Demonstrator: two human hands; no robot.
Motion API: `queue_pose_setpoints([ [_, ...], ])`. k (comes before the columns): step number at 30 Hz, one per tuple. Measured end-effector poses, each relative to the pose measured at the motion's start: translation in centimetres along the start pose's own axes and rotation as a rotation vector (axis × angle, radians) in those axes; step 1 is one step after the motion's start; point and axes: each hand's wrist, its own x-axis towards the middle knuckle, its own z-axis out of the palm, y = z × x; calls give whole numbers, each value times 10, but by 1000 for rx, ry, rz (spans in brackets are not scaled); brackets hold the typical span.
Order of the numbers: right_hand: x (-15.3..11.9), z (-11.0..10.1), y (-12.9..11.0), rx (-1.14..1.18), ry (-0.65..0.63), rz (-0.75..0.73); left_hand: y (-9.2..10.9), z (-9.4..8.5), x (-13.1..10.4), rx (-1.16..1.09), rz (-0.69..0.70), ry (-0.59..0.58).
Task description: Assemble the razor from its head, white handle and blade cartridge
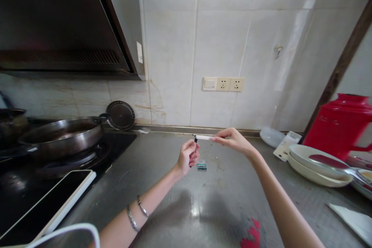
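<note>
Above the middle of the metal countertop (pixel 162 155), my left hand (pixel 187 157) is closed around a slim black object (pixel 195 144), held roughly upright. My right hand (pixel 232 140) pinches the right end of a small white strip-like piece (pixel 204 137). The left end of the white piece meets the top of the black object; whether it is attached there cannot be made out. Just right of my left hand, a small green and clear item (pixel 201 166) lies on the countertop.
At left are a steel pan (pixel 65 135) on the black stove (pixel 120 143) and a phone-like device (pixel 49 205) with a white cable. At right stand a red jug (pixel 338 124), stacked bowls (pixel 319 176), a clear lid (pixel 271 136) and a white package (pixel 287 146).
</note>
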Motion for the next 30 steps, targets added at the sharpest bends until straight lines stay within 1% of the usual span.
queue_pose_setpoints([
  [4, 0, -1, 2, -34, 16, 9, 3, 0, 0, -100, -79, -84],
  [7, 1, 0, -3, -22, 31, -33, 5, 0, 0, -154, -132, -133],
  [10, 2, 3, -5, -9, 26, -72, 7, -1, -1, -161, -188, -199],
  [14, 0, -2, 6, -19, 17, -21, 8, -4, -1, -212, -239, -256],
  [17, -2, -6, 10, -13, 40, 1, 7, -7, 0, -270, -272, -284],
  [23, 0, -1, 0, -5, 17, -59, 8, -9, 0, -279, -314, -368],
  [28, 0, -1, 12, -16, 41, -12, 13, -13, 1, -299, -301, -390],
  [30, 0, 0, 11, -6, 42, -14, 14, -15, 1, -297, -291, -387],
])
